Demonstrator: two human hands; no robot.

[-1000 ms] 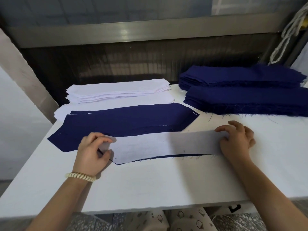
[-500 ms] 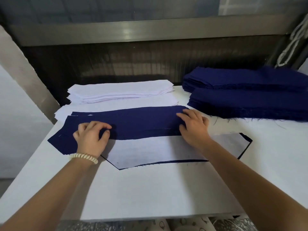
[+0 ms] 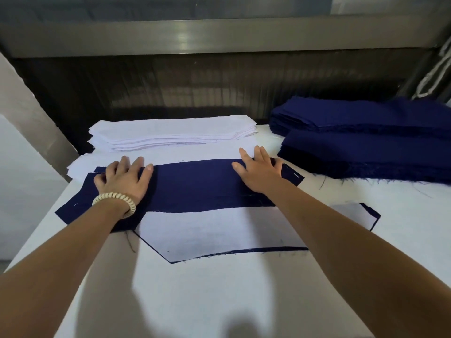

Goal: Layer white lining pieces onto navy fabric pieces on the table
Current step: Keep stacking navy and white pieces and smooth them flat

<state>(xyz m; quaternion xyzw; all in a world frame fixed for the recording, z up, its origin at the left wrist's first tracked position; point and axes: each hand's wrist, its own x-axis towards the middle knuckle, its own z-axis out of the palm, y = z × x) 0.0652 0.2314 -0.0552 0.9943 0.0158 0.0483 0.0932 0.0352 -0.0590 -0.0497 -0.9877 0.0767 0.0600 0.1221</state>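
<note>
While our left hand (image 3: 122,182) & right hand (image 3: 258,173) press flat on the mid-table navy piece (image 3: 195,184), fingers straight, gripping nothing, we're prob. smoothing it; next we need a piece off the far-left lining stack (image 3: 170,131).

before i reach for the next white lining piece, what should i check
1. Near white lining piece lies on the near navy piece, with navy showing only along the near and right edges: ok.
2. Far navy piece is bare, with no lining on it yet: ok.
3. Left hand and right hand rest flat on the far navy piece, holding nothing: ok.
4. Far navy piece is smooth under the hands: cannot tell.
5. White lining stack sits just beyond the hands, top sheet uncovered: ok.
</note>
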